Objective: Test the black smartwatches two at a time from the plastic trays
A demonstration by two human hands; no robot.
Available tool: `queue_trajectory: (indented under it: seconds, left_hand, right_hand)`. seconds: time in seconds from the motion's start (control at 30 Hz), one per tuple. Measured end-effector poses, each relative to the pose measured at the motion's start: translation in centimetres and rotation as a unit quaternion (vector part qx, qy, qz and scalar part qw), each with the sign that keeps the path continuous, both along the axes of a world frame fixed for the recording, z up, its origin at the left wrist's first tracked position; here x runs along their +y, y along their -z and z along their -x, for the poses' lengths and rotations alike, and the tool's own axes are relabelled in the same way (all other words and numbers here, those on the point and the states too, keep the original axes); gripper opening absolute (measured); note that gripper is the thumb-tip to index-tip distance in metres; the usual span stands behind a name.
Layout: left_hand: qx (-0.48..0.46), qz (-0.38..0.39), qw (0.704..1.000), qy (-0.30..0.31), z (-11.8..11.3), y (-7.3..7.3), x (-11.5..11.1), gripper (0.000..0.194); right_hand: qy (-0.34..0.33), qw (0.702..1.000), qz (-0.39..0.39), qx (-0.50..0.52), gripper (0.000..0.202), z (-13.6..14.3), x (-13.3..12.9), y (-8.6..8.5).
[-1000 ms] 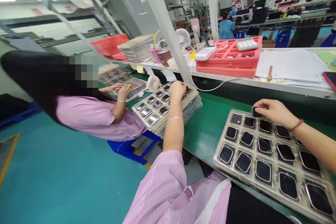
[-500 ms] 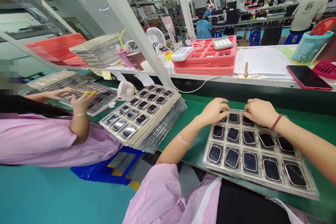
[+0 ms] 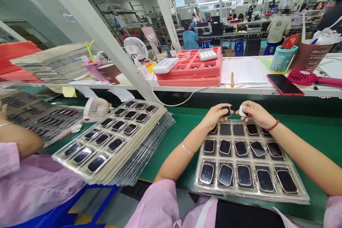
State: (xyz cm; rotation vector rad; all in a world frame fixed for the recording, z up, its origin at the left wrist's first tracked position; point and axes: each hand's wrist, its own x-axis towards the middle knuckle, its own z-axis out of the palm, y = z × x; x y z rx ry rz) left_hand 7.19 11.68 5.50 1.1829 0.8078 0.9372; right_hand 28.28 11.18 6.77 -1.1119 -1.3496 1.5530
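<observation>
My left hand (image 3: 216,114) pinches a smartwatch case (image 3: 226,110) with its dark screen toward me. In my right hand (image 3: 253,112) is a second smartwatch case (image 3: 243,110), turned so a pale side shows. Both are raised just over the far edge of a clear plastic tray (image 3: 232,157). Rows of dark-screened watch cases (image 3: 244,175) lie in the tray's pockets. Two pockets in the far row, below my hands, hold only dark squares (image 3: 226,129).
To the left stands a tall stack of similar filled trays (image 3: 144,149), beside a small white fan (image 3: 96,109). A shelf behind carries red foam trays (image 3: 188,78), papers (image 3: 240,69) and a phone (image 3: 285,84). A co-worker's arm (image 3: 21,139) is at far left.
Both hands have lifted a watch case each out of the far row, leaving two pockets without watches. The view has swung to the right.
</observation>
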Motion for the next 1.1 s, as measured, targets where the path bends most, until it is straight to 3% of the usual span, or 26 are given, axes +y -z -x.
queue_trajectory:
  seconds: [0.1,0.23,0.37,0.53,0.67,0.9,1.1]
  left_hand:
    - [-0.051,0.062,0.996,0.026,0.7,0.2,0.3,0.055]
    - [-0.078,0.055,0.994,0.046,1.3,0.2,-0.1,0.068]
    - [-0.083,0.049,0.993,0.071,1.3,0.1,-0.3,0.078]
    - [-0.054,0.042,0.994,0.086,1.2,0.3,-0.5,0.063]
    - [-0.005,0.003,0.998,0.055,0.9,0.3,-0.9,0.048]
    - [0.092,-0.041,0.994,0.044,0.1,-0.8,0.1,0.046]
    - [0.072,-0.045,0.995,0.052,0.0,-0.3,0.0,0.039]
  right_hand:
    - [-0.021,0.996,0.055,0.064,0.039,-0.6,0.0,0.6]
    - [-0.075,0.987,0.061,0.129,0.056,-1.2,-0.6,0.8]
    - [-0.080,0.985,0.059,0.138,0.050,-1.1,-0.7,0.5]
    - [-0.068,0.993,0.036,0.088,0.051,-0.8,-0.8,0.5]
    - [-0.048,0.998,-0.001,0.040,0.051,-0.5,-1.1,0.9]
    - [-0.023,0.996,-0.085,-0.029,0.043,-0.2,-1.1,1.3]
    - [-0.013,0.995,-0.100,-0.026,0.044,-0.2,-1.2,1.1]
